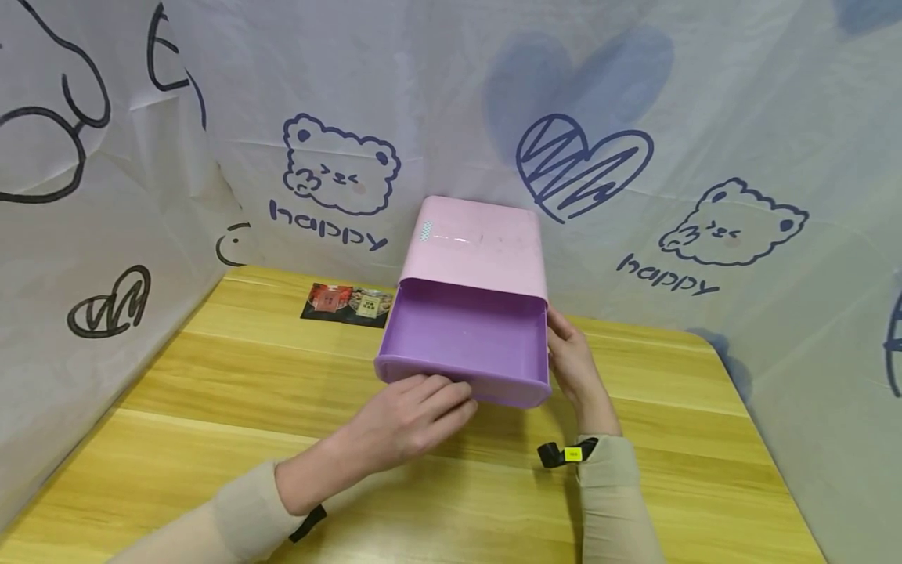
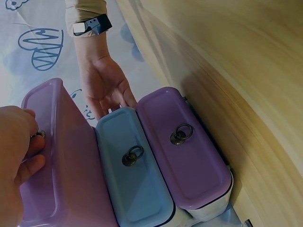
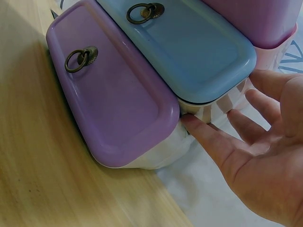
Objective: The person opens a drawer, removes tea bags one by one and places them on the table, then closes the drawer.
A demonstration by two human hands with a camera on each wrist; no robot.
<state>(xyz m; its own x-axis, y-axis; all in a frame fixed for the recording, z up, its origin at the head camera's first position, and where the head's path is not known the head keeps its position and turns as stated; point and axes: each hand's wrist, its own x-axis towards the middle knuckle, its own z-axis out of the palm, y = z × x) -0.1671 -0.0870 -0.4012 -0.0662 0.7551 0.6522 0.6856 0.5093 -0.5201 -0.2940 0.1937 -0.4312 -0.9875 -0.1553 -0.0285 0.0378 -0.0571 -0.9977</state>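
Observation:
A small pink drawer cabinet [image 1: 475,239] stands against the back sheet, its purple top drawer [image 1: 461,333] slid well out with nothing inside. At the drawer's front my left hand [image 1: 405,419] pinches the metal ring pull [image 2: 38,135], mostly hidden by the fingers in the left wrist view. My right hand [image 1: 578,364] is at the cabinet's right side, fingers extended, fingertips touching the wall of the lower units [image 3: 208,111]. Below the pulled drawer sit a blue drawer [image 2: 135,175] and another purple drawer [image 2: 184,156], both pushed in, each with a hanging brass ring.
Two small printed packets, one red [image 1: 328,301] and one pale green [image 1: 368,306], lie on the wood-grain table [image 1: 232,376] left of the cabinet. A white sheet [image 1: 451,102] with bear and heart drawings hangs behind and along the sides.

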